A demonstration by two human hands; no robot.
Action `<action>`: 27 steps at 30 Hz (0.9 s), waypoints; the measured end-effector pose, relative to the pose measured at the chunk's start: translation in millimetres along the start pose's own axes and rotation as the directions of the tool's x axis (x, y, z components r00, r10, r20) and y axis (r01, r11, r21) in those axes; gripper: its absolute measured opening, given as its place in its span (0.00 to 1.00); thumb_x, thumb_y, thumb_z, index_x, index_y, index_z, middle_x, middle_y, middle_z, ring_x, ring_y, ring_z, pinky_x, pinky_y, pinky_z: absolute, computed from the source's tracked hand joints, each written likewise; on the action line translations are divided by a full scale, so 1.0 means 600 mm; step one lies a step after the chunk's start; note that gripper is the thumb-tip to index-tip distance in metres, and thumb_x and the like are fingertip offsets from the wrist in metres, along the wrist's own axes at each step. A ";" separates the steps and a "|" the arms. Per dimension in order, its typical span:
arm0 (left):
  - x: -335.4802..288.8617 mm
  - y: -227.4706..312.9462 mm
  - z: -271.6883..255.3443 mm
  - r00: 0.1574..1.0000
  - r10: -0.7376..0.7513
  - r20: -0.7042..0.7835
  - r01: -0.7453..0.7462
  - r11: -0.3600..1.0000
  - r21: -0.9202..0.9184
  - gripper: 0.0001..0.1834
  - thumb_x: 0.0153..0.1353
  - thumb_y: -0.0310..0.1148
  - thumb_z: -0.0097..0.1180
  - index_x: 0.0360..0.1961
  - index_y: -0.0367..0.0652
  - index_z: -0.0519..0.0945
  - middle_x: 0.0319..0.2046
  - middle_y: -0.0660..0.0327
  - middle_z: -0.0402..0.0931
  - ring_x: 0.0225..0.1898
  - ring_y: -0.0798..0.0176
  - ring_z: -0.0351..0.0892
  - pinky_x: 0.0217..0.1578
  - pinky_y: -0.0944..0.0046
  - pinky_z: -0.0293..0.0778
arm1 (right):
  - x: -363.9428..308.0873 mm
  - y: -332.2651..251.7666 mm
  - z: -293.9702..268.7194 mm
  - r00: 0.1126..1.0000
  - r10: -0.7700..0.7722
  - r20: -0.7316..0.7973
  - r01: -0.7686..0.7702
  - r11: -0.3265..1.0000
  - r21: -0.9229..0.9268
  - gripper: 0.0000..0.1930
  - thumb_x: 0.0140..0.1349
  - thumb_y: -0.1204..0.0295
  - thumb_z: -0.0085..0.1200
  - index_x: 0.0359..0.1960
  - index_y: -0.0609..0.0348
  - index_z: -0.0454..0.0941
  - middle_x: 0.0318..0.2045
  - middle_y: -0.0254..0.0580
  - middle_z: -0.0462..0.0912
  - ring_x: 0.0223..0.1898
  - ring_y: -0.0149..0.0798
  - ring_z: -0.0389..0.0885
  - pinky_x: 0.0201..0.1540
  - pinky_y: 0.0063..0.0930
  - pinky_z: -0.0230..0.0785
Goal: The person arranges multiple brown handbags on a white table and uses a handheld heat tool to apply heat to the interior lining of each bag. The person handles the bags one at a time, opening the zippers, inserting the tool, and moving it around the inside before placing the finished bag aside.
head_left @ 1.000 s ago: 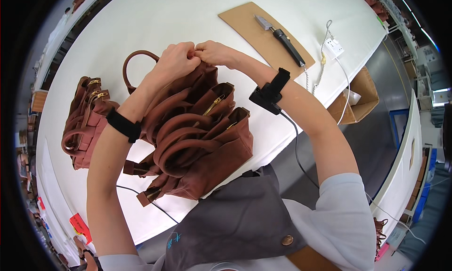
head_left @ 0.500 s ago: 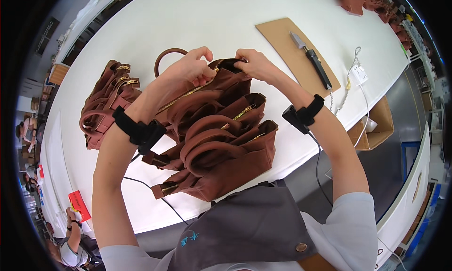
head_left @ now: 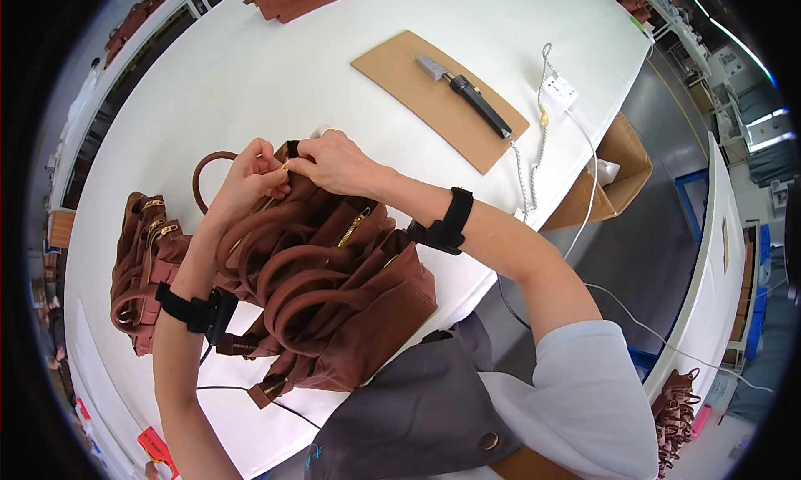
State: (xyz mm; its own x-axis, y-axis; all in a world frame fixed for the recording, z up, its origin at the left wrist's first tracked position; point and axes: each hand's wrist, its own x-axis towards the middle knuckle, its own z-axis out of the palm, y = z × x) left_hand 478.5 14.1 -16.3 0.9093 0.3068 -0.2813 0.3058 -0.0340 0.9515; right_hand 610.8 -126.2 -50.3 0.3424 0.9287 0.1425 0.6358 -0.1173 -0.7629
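Both my hands pinch at the top edge of the farthest bag in a row of brown leather handbags.

My left hand (head_left: 249, 179) and right hand (head_left: 338, 163) meet fingertip to fingertip, fingers pressed together on a small gold fitting at the rim of the brown leather handbag (head_left: 325, 288), which stands near the white table's (head_left: 275, 71) front edge, right before me. Another brown bag (head_left: 142, 263) lies just left of my left wrist. Farther off, a dark-handled tool (head_left: 467, 92) rests on a tan cardboard sheet (head_left: 400, 79), well apart from my hands.
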 end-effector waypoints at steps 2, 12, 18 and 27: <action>-0.011 0.004 -0.004 0.999 -0.028 -0.016 0.030 0.991 0.128 0.13 0.56 0.23 0.55 0.31 0.46 0.61 0.23 0.65 0.69 0.23 0.73 0.70 0.24 0.73 0.67 | 0.014 0.003 0.013 0.999 -0.039 0.038 0.039 0.999 -0.012 0.18 0.58 0.57 0.51 0.30 0.63 0.78 0.35 0.64 0.77 0.40 0.61 0.74 0.44 0.46 0.68; -0.252 -0.029 -0.152 0.892 -0.234 -0.387 0.435 0.677 0.594 0.15 0.45 0.26 0.59 0.24 0.39 0.62 0.21 0.60 0.64 0.24 0.65 0.66 0.26 0.62 0.66 | 0.006 0.044 -0.052 0.995 0.078 -0.066 -0.071 0.992 0.100 0.20 0.62 0.58 0.50 0.27 0.68 0.75 0.27 0.55 0.76 0.31 0.53 0.73 0.37 0.40 0.65; -0.252 0.056 -0.036 0.874 0.398 -0.278 0.031 0.527 0.849 0.07 0.54 0.25 0.58 0.31 0.35 0.73 0.27 0.55 0.75 0.27 0.58 0.76 0.28 0.62 0.72 | -0.041 0.005 -0.047 0.961 -0.050 -0.273 -0.027 0.962 -0.272 0.20 0.61 0.56 0.52 0.37 0.64 0.70 0.27 0.51 0.77 0.29 0.52 0.76 0.37 0.42 0.69; -0.066 0.056 0.117 0.916 -0.131 0.380 -0.054 0.897 0.439 0.13 0.57 0.24 0.48 0.41 0.35 0.79 0.29 0.50 0.80 0.31 0.52 0.80 0.35 0.57 0.74 | -0.168 0.046 -0.034 0.930 0.334 0.152 -0.361 0.763 0.536 0.12 0.55 0.80 0.51 0.41 0.63 0.69 0.31 0.40 0.77 0.30 0.29 0.76 0.32 0.22 0.68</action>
State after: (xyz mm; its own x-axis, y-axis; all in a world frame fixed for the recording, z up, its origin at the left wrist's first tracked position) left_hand 472.6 -65.6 17.8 0.8999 -0.0757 -0.4294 0.3493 -0.4643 0.8139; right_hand 608.0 -229.9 -72.9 0.4256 0.8783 -0.2178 -0.0095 -0.2363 -0.9716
